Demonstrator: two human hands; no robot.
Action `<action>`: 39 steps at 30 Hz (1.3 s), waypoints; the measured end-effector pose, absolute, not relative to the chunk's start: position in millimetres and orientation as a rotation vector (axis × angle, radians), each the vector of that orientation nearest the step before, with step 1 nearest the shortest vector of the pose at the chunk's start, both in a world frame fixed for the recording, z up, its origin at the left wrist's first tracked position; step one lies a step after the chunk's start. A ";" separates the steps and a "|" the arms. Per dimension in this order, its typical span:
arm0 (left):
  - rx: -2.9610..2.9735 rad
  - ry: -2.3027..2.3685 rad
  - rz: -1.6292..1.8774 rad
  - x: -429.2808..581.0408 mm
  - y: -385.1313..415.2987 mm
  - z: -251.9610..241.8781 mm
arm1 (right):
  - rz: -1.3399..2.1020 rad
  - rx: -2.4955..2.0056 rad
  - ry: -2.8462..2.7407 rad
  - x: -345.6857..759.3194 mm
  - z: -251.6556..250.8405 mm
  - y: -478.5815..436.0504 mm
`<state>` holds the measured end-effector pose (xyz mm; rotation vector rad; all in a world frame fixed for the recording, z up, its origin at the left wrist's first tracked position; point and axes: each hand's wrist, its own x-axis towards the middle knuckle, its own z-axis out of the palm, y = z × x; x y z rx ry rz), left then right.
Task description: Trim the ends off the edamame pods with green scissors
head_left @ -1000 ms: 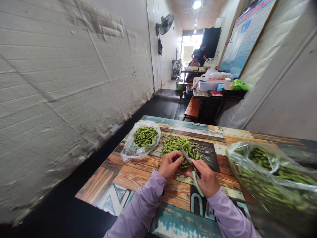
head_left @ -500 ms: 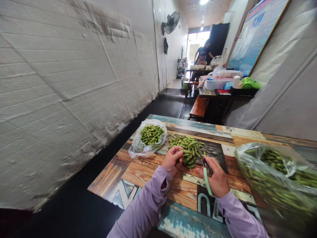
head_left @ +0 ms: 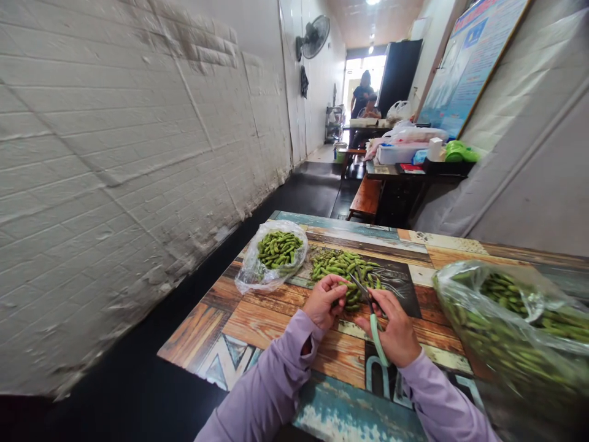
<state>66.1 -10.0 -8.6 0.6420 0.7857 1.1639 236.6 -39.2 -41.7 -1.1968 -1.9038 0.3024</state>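
Note:
My right hand (head_left: 391, 325) grips scissors (head_left: 376, 334) with pale green handles. Their dark blades point up and left over a loose pile of edamame pods (head_left: 338, 264) on the table. Just left of the blades, my left hand (head_left: 326, 301) is closed, thumb and fingertips pinched on what looks like an edamame pod, mostly hidden by the fingers. An open clear plastic bag (head_left: 251, 276) of pods sits to the left of the pile. On the right stands a larger clear bag (head_left: 464, 307), bulging with more pods.
The wood-patterned table (head_left: 267, 322) has its left edge beside a dark floor strip and a white brick-patterned wall (head_left: 115, 184). Beyond it are a wooden bench (head_left: 365, 196) and another table loaded with bags and boxes. A person (head_left: 363, 95) stands far back.
The scissors have turned, their tips now further left and closer to my left hand. My left hand stays pinched. The far person now stands more upright. The view has shifted slightly.

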 end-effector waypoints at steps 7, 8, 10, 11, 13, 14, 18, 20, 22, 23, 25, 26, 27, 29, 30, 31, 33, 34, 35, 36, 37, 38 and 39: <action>0.654 0.803 1.153 65.6 -10.6 -7.9 | 0.219 -1.196 -1.932 238.4 -40.1 -39.4; 0.656 0.804 1.153 65.0 -10.4 -7.9 | 0.216 -1.192 -1.936 238.6 -40.1 -39.4; 0.653 0.804 1.159 63.9 -9.9 -7.9 | 0.214 -1.184 -1.945 238.7 -40.5 -39.2; 0.654 0.805 1.163 63.4 -9.6 -7.7 | 0.211 -1.180 -1.948 238.7 -40.9 -39.1; 0.660 0.812 1.171 62.7 -9.2 -6.9 | 0.204 -1.174 -1.953 238.5 -42.0 -38.8; 0.663 0.818 1.176 62.4 -9.0 -6.4 | 0.201 -1.171 -1.958 238.4 -42.6 -38.8; 0.665 0.819 1.194 60.3 -7.4 -4.5 | 0.208 -1.158 -1.974 237.5 -43.3 -39.4; 0.660 0.810 1.207 58.2 -5.6 -4.5 | 0.215 -1.140 -1.979 237.2 -42.7 -39.7; 0.646 0.800 1.226 55.3 -3.4 -4.8 | 0.215 -1.121 -1.974 237.8 -42.0 -39.6; 0.636 0.788 1.238 53.5 -2.3 -4.8 | 0.214 -1.122 -1.962 238.5 -41.6 -39.3; 0.601 0.745 1.261 50.1 -0.6 -4.3 | 0.208 -1.155 -1.913 241.0 -40.7 -38.2; 0.578 0.718 1.265 48.6 0.0 -3.9 | 0.203 -1.185 -1.877 242.5 -40.1 -37.5; 0.556 0.691 1.260 47.5 0.3 -3.5 | 0.198 -1.217 -1.836 244.1 -39.4 -36.8; 0.537 0.669 1.230 46.8 0.8 -3.5 | 0.191 -1.271 -1.763 246.7 -37.7 -35.5; 0.554 0.680 1.214 47.4 1.2 -4.3 | 0.192 -1.286 -1.739 247.5 -36.9 -35.0; 0.593 0.708 1.199 48.5 1.7 -5.6 | 0.195 -1.293 -1.727 248.0 -36.2 -34.6; 0.733 0.819 1.172 51.8 3.5 -10.1 | 0.202 -1.290 -1.730 247.9 -35.6 -34.1; 0.842 0.902 1.167 53.7 4.7 -12.9 | 0.203 -1.282 -1.740 247.5 -35.8 -34.1; 0.984 0.996 1.168 55.6 5.8 -15.8 | 0.200 -1.273 -1.749 246.9 -36.2 -34.0; 1.155 1.100 1.175 57.4 6.9 -18.6 | 0.194 -1.263 -1.755 246.2 -36.7 -34.1; 1.351 1.203 1.178 59.0 7.6 -21.2 | 0.187 -1.251 -1.760 245.5 -37.3 -34.2; 1.558 1.299 1.162 60.4 7.9 -23.4 | 0.182 -1.239 -1.765 244.8 -37.9 -34.4; 1.752 1.387 1.111 61.8 7.7 -25.1 | 0.179 -1.230 -1.767 244.1 -38.5 -34.7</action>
